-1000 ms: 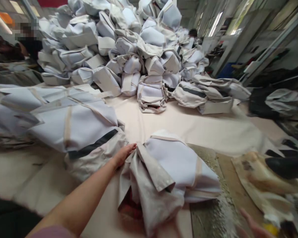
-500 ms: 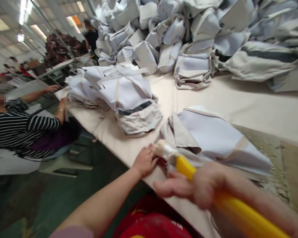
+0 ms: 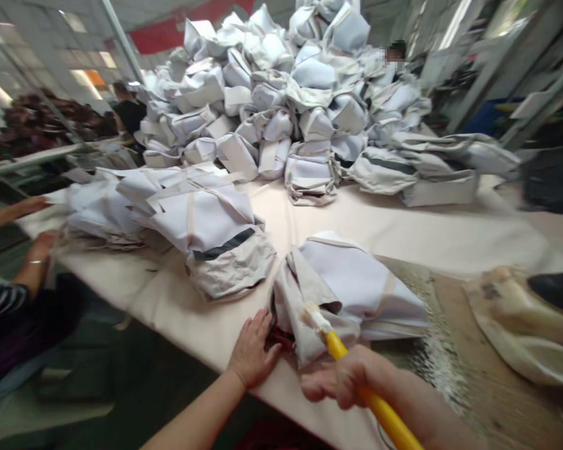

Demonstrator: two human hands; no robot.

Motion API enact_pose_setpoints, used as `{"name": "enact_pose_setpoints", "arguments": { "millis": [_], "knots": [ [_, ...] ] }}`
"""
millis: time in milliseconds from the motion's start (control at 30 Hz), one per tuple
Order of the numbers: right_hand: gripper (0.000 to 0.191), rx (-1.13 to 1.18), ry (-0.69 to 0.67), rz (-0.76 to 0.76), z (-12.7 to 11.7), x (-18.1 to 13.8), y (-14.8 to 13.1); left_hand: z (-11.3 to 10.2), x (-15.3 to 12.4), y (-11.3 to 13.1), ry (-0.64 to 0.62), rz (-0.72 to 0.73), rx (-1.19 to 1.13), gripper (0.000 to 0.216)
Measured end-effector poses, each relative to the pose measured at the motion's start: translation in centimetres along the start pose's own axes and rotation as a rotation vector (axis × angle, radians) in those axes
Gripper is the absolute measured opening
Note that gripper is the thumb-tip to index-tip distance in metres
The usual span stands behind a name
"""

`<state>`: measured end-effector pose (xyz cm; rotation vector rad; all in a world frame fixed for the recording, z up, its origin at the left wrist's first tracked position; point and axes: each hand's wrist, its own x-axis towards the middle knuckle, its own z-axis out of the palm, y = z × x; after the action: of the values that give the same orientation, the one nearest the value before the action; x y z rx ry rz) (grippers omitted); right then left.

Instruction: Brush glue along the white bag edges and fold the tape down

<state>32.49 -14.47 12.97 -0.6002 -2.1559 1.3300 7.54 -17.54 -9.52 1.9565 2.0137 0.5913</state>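
My left hand [image 3: 252, 347] lies flat on the cream table cover [image 3: 403, 231], fingers stretched out against the near edge of a folded grey and white fabric bundle [image 3: 351, 287]. My right hand [image 3: 344, 381] is closed round a yellow-handled brush [image 3: 356, 387]. Its pale tip [image 3: 312, 314] touches the beige flap at the front of the bundle. A bit of red shows under that flap.
A second tied bundle [image 3: 220, 240] lies to the left, with more stacked beyond it. A tall heap of bundles [image 3: 286, 94] fills the back of the table. A person in a striped sleeve [image 3: 0, 297] works at the left edge. A stained glue-smeared board [image 3: 450, 362] lies to the right.
The camera swung back to the right. My left hand stayed at the bundle's edge. My right hand brought the yellow brush in and its tip now rests on the bundle's flap.
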Motion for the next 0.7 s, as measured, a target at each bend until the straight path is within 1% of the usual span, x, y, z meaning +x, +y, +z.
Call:
{"name": "enact_pose_setpoints", "arguments": {
  "millis": [67,133,200,267,333,400,433,500,533,600,700],
  "knots": [
    [0.023,-0.065,0.133,0.141,0.6,-1.5,1.1,0.1,0.4,0.0,0.057,0.059,0.06,0.077],
    [0.023,-0.135,0.325,0.28,1.1,-2.9,3.3,-0.1,1.5,0.9,0.102,0.134,0.139,0.087],
    [0.027,-0.184,0.519,0.394,1.0,-4.1,5.9,-0.9,3.8,2.6,0.094,0.217,0.194,0.092],
    [0.026,-0.262,0.65,0.45,0.3,-4.8,8.5,-2.3,7.2,4.7,0.072,0.258,0.208,0.088],
    [0.024,-0.382,0.738,0.476,-1.2,-5.5,10.7,-4.0,11.5,6.3,0.079,0.205,0.17,0.079],
    [0.024,-0.495,0.82,0.521,-3.0,-6.4,12.7,-5.4,16.1,7.1,0.063,0.078,0.072,0.074],
    [0.026,-0.536,0.864,0.556,-3.9,-6.8,13.6,-5.8,18.3,7.2,0.031,0.008,0.011,0.075],
    [0.029,-0.574,0.932,0.635,-5.4,-7.5,15.3,-6.1,22.0,6.7,-0.063,-0.099,-0.092,0.081],
    [0.031,-0.578,0.95,0.672,-6.0,-7.7,16.2,-5.9,23.4,6.4,-0.108,-0.138,-0.126,0.081],
    [0.035,-0.565,0.954,0.716,-7.0,-7.8,18.0,-5.2,25.2,5.7,-0.172,-0.186,-0.167,0.071],
    [0.037,-0.551,0.938,0.719,-8.3,-6.8,20.9,-3.8,25.9,5.1,-0.2,-0.248,-0.225,0.053]
  ]
}}
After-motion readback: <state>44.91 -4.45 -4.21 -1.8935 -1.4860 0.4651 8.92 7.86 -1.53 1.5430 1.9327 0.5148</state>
